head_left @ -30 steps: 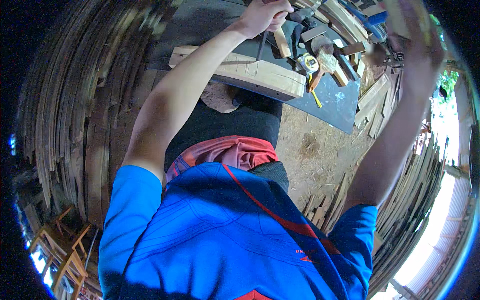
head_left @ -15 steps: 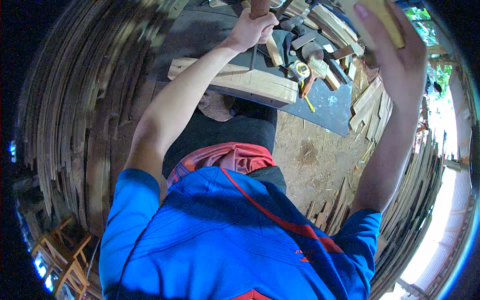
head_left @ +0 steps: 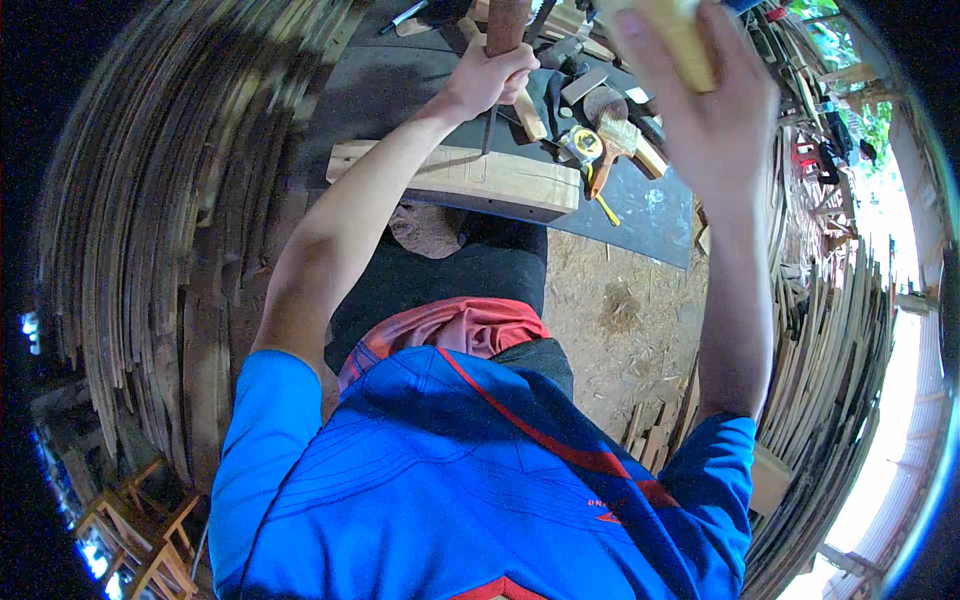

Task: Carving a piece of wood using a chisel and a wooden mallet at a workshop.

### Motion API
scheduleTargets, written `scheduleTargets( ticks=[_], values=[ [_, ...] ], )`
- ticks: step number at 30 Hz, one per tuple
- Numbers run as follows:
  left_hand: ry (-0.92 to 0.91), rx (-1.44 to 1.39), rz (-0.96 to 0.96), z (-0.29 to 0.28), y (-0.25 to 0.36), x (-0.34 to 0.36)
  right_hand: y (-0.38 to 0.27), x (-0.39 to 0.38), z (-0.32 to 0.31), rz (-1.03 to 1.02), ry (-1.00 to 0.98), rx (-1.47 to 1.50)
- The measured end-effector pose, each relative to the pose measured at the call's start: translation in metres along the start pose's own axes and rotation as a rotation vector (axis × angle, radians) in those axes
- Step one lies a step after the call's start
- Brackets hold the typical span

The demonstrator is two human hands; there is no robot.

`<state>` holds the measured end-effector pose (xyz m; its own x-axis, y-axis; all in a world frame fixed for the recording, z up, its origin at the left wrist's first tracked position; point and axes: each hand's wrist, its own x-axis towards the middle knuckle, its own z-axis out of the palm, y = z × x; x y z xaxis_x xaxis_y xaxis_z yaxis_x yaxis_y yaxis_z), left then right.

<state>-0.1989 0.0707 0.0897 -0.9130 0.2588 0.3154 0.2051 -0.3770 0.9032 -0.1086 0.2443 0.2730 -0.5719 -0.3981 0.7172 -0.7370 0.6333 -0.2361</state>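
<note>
My left hand is wrapped around the wooden handle of a chisel. The chisel stands upright, its narrow blade pointing down at a pale wooden beam with marked lines on its upper face. At the upper right, my raised right hand is closed around a pale wooden block, which is blurred and partly cut off by the picture's top edge. The block and the chisel's top are apart. A tape measure and a paintbrush lie beyond the beam's right end.
The beam lies along the near edge of a dark workbench. Wood offcuts and tools crowd its far side. Tall stacks of boards rise at the left, more planks at the right. Shavings litter the floor.
My right hand has swung leftward with the wooden block, closer to the chisel. My left hand keeps its hold on the chisel; the view has shifted slightly.
</note>
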Motion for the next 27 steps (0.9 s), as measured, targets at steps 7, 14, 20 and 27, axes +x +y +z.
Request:
scheduleTargets(
  ticks=[7,14,20,27],
  values=[
    [0.08,0.043,0.024,0.013,0.004,-0.006,-0.005,-0.006,-0.021,0.299,0.187,0.202],
    [0.063,-0.026,0.103,0.002,-0.004,-0.016,-0.015,-0.005,-0.007,0.132,-0.055,0.096],
    [0.068,-0.111,0.044,0.003,-0.007,-0.012,0.006,-0.009,-0.009,0.106,-0.281,-0.187],
    [0.105,-0.185,0.107,-0.012,-0.007,-0.006,-0.005,-0.006,-0.038,0.263,0.295,0.486]
  ],
)
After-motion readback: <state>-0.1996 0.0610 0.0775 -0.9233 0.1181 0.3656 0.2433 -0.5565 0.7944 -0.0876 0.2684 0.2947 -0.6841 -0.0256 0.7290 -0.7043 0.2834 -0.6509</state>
